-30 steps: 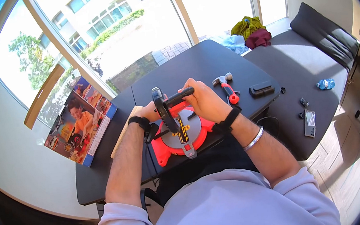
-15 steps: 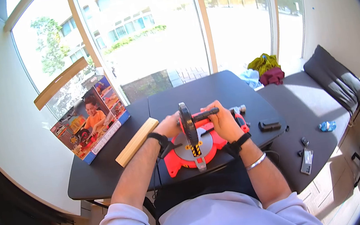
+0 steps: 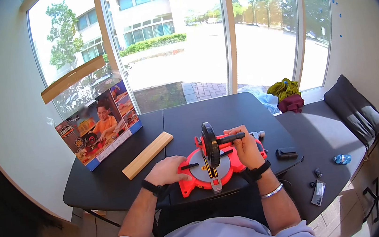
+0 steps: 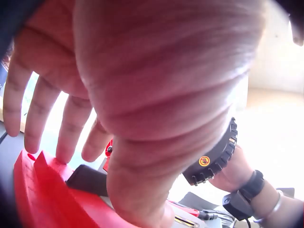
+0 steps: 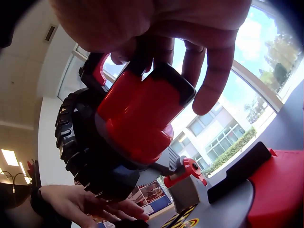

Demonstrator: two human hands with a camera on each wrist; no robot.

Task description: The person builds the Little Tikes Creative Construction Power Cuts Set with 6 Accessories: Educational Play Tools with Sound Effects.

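Observation:
A red and black toy miter saw (image 3: 211,148) stands at the table's front edge, its toothed black blade raised over the round grey turntable. My right hand (image 3: 248,151) grips the black handle (image 3: 230,138) of the saw's arm; in the right wrist view its fingers (image 5: 216,71) reach down past the red motor housing (image 5: 137,114). With fingers straight and spread, my left hand (image 3: 165,171) lies at the left side of the red base (image 3: 186,187). The left wrist view shows those fingers (image 4: 40,114) over the base and its black fence (image 4: 88,179).
A wooden plank (image 3: 147,155) lies left of the saw. Behind it a printed box (image 3: 98,125) leans by the window. A toy hammer (image 3: 260,135), partly hidden, and a black case (image 3: 286,153) are to the right. The bench holds a phone (image 3: 319,192), bottle (image 3: 342,159) and clothes (image 3: 285,89).
My left hand has left the saw's arm behind the blade and come down to the base's left side. My right hand stays on the handle. The head view has tilted up.

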